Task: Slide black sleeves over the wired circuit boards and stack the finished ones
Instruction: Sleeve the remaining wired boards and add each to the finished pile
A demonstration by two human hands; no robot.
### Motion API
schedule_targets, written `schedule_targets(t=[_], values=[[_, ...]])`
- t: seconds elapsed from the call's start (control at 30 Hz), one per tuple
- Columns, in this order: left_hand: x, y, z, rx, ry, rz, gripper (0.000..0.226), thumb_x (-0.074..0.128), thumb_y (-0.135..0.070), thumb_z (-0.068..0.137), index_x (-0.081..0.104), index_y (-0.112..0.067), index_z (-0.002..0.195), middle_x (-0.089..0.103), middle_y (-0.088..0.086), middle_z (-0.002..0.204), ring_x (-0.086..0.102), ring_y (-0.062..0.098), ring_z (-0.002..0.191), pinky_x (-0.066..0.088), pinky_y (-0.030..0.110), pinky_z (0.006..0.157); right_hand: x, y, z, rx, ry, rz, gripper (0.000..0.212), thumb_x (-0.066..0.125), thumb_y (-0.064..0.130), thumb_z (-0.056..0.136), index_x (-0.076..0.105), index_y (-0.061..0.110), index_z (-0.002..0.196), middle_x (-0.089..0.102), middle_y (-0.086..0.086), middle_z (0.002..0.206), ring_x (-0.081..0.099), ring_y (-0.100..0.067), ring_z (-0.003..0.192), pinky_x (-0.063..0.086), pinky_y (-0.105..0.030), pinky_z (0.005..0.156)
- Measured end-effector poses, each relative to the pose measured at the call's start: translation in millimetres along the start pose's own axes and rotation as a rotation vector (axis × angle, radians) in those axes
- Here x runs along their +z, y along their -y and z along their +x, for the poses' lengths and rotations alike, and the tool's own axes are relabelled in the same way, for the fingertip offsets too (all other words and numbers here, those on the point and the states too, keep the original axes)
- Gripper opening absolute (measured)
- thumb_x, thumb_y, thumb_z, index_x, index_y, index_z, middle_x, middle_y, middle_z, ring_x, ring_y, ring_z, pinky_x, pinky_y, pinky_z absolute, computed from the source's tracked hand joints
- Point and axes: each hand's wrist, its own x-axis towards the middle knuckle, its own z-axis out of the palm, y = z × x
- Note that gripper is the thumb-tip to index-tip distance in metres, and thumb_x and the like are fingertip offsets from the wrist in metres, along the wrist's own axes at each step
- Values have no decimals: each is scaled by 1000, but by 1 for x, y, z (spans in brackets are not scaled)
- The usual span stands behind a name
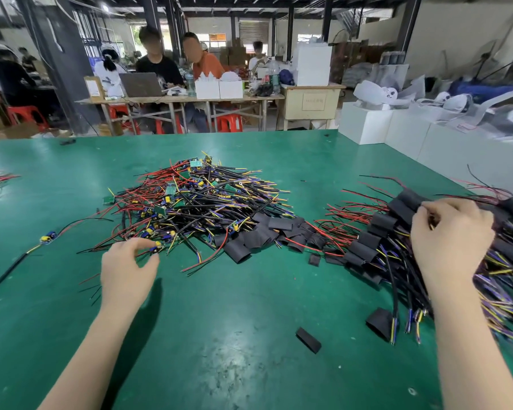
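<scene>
Reaching left hand [128, 267], fingers pinching wired board [156, 247]; right hand [447, 241] fingers curled gripping sleeved stack [397, 220].

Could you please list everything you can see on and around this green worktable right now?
pile of bare wired boards: one, red, black and yellow wires, table centre
empty sleeves: a loose heap, black, right of that pile
stray sleeve: one, black, near edge
finished stack: one, black-sleeved, right side
lone board: one, blue and yellow, left
table: one, green
white boxes: several, far right
seated people: several, background bench
left hand: pinching a board at the pile's near edge
right hand: gripping the finished stack
</scene>
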Motion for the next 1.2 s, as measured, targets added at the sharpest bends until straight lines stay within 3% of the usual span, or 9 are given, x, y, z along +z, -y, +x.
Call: schedule_targets(t=[0.13, 0.3, 0.47, 0.57, 0.67, 0.83, 0.97, 1.07, 1.2], values=[[-4, 12, 3, -197, 120, 261, 44, 73, -23, 83, 58, -7, 122, 52, 26, 121, 48, 42, 116, 43, 49, 94, -5, 12, 1, -76, 120, 189, 16, 65, 24, 86, 71, 10, 84, 69, -13, 79, 62, -34, 76, 47, -38, 71], [-5, 14, 6, -182, 119, 289, 36, 66, -9, 85, 58, -5, 119, 55, 23, 117, 55, 42, 103, 45, 46, 86, -8, 32, -10, -246, 402, 285, 25, 72, 37, 79, 67, 18, 64, 64, 5, 56, 62, -14, 57, 45, -26, 62], [-6, 15, 7, -200, 92, 231, 27, 67, -5, 80, 59, -5, 106, 64, 16, 103, 53, 34, 91, 43, 39, 77, -13, 51, -28, -228, 1293, 322, 34, 83, 35, 69, 63, 8, 65, 65, -7, 52, 62, -14, 42, 42, -17, 43], [-7, 16, 7, -237, 88, 190, 21, 68, -8, 80, 60, -8, 99, 64, 10, 90, 52, 30, 86, 42, 34, 75, -17, 50, -32, -147, 1532, -45, 37, 84, 30, 66, 66, 0, 77, 68, -8, 55, 67, -15, 50, 47, -21, 44], [-6, 17, 7, -232, 90, 179, 17, 68, -8, 79, 62, -10, 95, 64, 8, 83, 54, 31, 85, 41, 31, 73, -27, 47, -25, -99, 1512, -303, 45, 85, 34, 61, 69, -2, 82, 68, -6, 54, 68, -14, 54, 57, -25, 57], [-5, 18, 8, -204, 82, 201, 14, 66, -8, 79, 63, -12, 93, 64, 10, 85, 53, 32, 84, 38, 32, 71, -34, 50, -25, -20, 1523, -363, 48, 89, 24, 60, 65, -7, 88, 67, -10, 55, 72, -21, 61, 60, -31, 59], [-4, 19, 8, -191, 83, 206, 14, 65, -9, 81, 62, -14, 94, 64, 8, 84, 53, 31, 84, 38, 32, 71, -27, 54, -33, -96, 1537, -398, 31, 85, 15, 65, 58, 6, 77, 65, -8, 53, 72, -19, 61, 61, -35, 67], [-5, 19, 8, -180, 77, 193, 13, 66, -10, 80, 65, -13, 93, 64, 6, 79, 56, 31, 82, 39, 31, 70, -22, 55, -36, -145, 1535, -374, 16, 75, 13, 74, 61, 8, 66, 61, 1, 43, 71, -14, 58, 58, -26, 59], [-5, 11, 5, -178, 65, 137, 12, 67, -11, 79, 65, -12, 91, 65, 4, 71, 59, 29, 83, 41, 30, 72, -16, 57, -38, -279, 1272, -376, 17, 68, 21, 75, 57, 18, 62, 64, 5, 55, 67, -9, 59, 52, -21, 66]])
